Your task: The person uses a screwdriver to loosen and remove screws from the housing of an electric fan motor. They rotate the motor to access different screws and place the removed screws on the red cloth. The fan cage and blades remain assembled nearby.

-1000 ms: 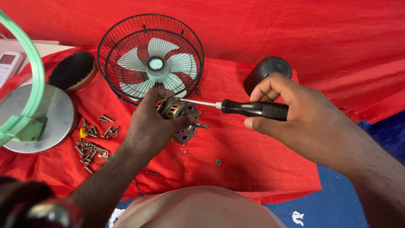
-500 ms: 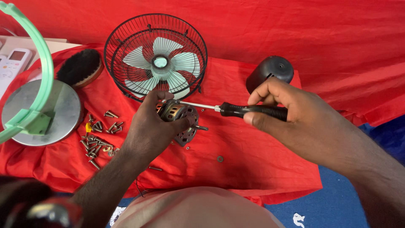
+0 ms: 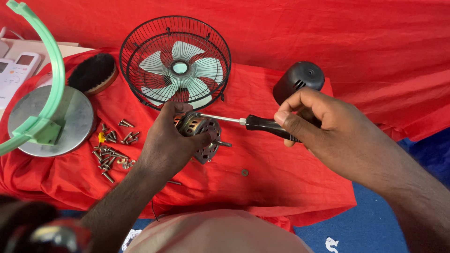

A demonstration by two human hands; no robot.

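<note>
My left hand [image 3: 164, 143] grips a small metal fan motor [image 3: 199, 133] on the red cloth, its shaft pointing right. My right hand [image 3: 323, 129] holds a black-handled screwdriver [image 3: 262, 124] level, its steel tip set against the top of the motor. Just behind the motor stands a black wire fan cage [image 3: 176, 61] with pale green blades inside. A black plastic motor cover [image 3: 297, 82] sits behind my right hand.
A pile of several loose screws [image 3: 112, 150] lies left of the motor. A round metal base [image 3: 51, 122] with a green curved arm [image 3: 49, 70] stands at the far left, a black brush [image 3: 91, 72] behind it. A washer [image 3: 244, 172] lies on the red cloth [image 3: 281, 187].
Both hands stay on the motor and screwdriver, with hardly any movement; the view has shifted slightly, so the table's things sit a little further right.
</note>
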